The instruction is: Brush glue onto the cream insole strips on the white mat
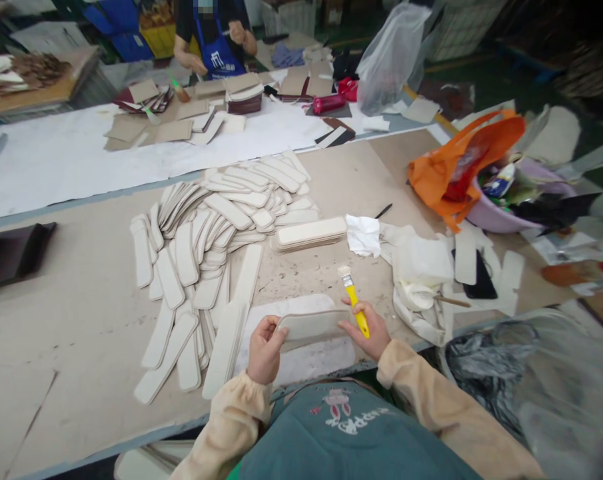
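My left hand [264, 348] is closed on the left end of a cream oblong piece [311, 325], held just above a white sheet [301, 360] at the table's near edge. My right hand [368, 330] grips a yellow-handled brush [354, 299], bristles pointing away, and its fingers also touch the piece's right end. Several more cream oblong pieces [206, 260] lie fanned out on the table to the left. A neat stack of them [311, 233] sits just beyond my hands.
White rags [411, 267] lie right of the brush. An orange bag [456, 167] and a bowl of clutter [511, 200] stand at far right. A dark tray [11, 253] sits at the left. Across the table a person in a blue apron [216, 40] handles brown pieces [181, 113].
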### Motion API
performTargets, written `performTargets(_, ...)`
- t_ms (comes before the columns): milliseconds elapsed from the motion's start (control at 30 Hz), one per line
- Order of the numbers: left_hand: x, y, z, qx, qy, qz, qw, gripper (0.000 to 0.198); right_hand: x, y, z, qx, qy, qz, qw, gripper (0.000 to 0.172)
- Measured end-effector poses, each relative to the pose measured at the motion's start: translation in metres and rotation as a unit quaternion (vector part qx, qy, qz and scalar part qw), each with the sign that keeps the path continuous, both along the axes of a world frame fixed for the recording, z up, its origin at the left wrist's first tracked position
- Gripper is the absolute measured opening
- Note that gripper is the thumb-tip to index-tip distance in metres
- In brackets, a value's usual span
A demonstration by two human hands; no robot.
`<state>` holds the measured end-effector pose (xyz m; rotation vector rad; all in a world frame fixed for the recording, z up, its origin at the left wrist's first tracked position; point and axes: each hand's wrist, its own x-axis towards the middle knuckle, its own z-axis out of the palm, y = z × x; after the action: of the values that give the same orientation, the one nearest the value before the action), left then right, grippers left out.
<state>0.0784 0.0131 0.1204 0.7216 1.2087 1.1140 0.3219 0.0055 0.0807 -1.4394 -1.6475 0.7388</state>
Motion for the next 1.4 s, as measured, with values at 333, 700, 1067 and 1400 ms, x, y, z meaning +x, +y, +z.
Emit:
performTargets(333,0.050,0.061,0.089,0.035,-0.149,0.073,0.986,0.028,-0.031,0.027,0.044,-0.034,0.205,0.053,0.977,0.034)
performTargets(700,0.073,0.080,0.120,0.103,-0.150,0.054,0.982,0.031,-0.024,0.045,0.077,-0.035,0.241,0.025,0.970,0.033)
performTargets(1067,0.071,0.098,0.122,0.083,-0.201,0.146,0.965,0.031,0.004,0.057,0.112,-0.079,0.295,0.103,0.947,0.035)
performTargets(1400,0.063,0.119,0.115,0.057,-0.214,0.251,0.942,0.028,0.017,0.063,0.094,-0.097,0.330,0.083,0.935,0.036)
